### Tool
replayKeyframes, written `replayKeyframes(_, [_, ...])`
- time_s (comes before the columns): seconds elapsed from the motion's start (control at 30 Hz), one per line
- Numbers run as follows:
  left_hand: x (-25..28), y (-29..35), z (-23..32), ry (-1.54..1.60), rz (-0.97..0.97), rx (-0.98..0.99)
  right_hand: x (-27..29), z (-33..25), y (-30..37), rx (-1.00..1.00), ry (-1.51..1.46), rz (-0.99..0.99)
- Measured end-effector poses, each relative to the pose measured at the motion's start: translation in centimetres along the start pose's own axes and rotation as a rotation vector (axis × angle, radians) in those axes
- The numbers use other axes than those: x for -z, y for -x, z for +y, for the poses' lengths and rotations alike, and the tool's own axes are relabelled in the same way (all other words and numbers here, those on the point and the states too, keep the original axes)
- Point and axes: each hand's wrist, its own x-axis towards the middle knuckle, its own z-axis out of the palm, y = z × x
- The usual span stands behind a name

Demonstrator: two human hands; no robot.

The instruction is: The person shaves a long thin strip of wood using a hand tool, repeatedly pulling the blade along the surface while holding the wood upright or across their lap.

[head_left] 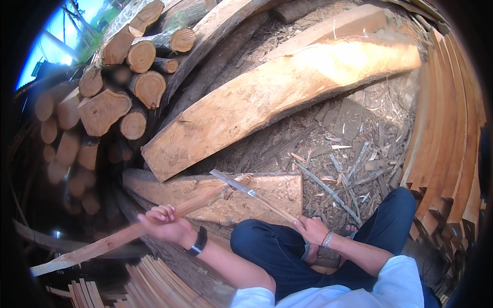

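Note:
My left hand (172, 228), with a dark band at the wrist, has its fingers curled around a long, roughly trimmed wooden pole (97, 250). The pole slants up to the right, and its far end lies over a short plank (280, 192) on the ground. In my right hand (314, 231) is a long-handled knife (233, 184), gripped by the lower part of its light wooden handle. Its straight metal blade points up and left, crossing the pole's rough, chipped far end (227, 192). Whether the blade touches the wood I cannot tell.
Beyond the short plank lies a big thick slab (277, 95). Cut logs (141, 56) are stacked at the upper left. Long boards (447, 128) stand piled on the right, and cut strips (159, 282) at the lower left. Sticks (328, 190) and wood chips litter the ground.

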Motion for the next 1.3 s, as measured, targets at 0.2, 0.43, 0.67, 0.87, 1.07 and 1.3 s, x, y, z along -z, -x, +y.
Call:
replayKeyframes(0.2, [-0.6, 0.2, -0.2, 0.005, -0.010, -0.008, -0.4, 1.3, -0.6, -0.013, -0.005, 0.022])
replayKeyframes(0.43, [-0.5, 0.2, -0.2, 0.006, -0.005, -0.003, -0.2, 0.5, -0.5, -0.022, -0.010, -0.028])
replayKeyframes(0.67, [-1.0, 0.6, 0.0, -0.016, -0.009, -0.017, -0.5, -0.6, 0.0, 0.057, -0.169, -0.116])
replayKeyframes(0.87, [-0.9, 0.3, 0.1, -0.003, 0.017, -0.017, -0.7, -0.4, 0.0, 0.044, -0.141, -0.170])
replayKeyframes(1.07, [-1.3, 0.8, -0.2, 0.000, -0.014, 0.002, -1.0, 1.5, -0.9, -0.073, -0.032, -0.038])
replayKeyframes(1.3, [-0.9, 0.5, -0.1, -0.001, -0.021, -0.018, -1.3, 1.6, -1.7, -0.069, -0.004, -0.061])
